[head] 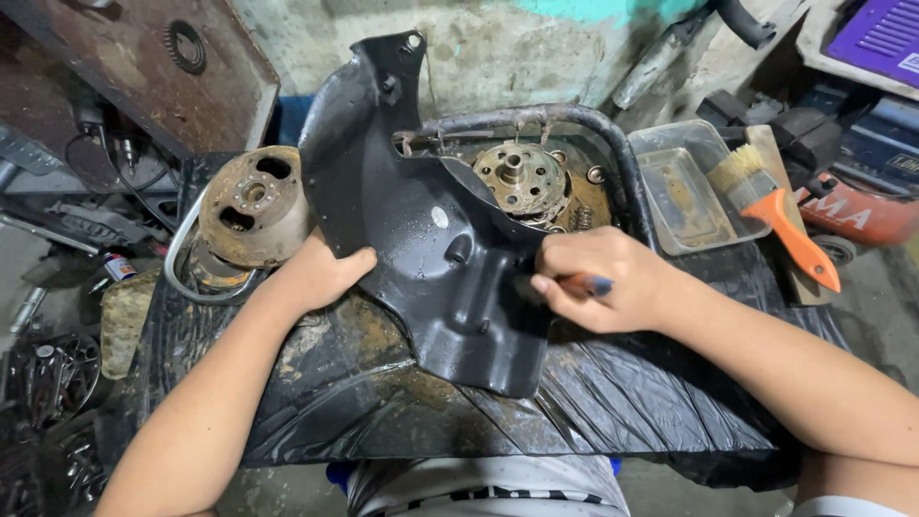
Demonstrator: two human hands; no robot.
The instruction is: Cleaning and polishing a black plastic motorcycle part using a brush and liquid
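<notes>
A large black metal cover (pixel 421 220), wet and dirty, stands tilted on a bench draped in black plastic sheet (pixel 613 402). My left hand (pixel 321 273) grips the cover's left edge and steadies it. My right hand (pixel 598 278) is closed on a small tool with an orange and blue handle (pixel 586 284), its working end pressed against the cover's right side and hidden by my fingers. Behind the cover sits a rusty engine part with a round hub (pixel 522 177) and a curved rusty tube (pixel 536 120).
A rusty round flywheel (pixel 254 206) lies at the left on a coil of hose. At the right stand a clear plastic tray (pixel 684 187) and a paintbrush with an orange handle (pixel 780 215). Metal parts and tools crowd the floor at the left.
</notes>
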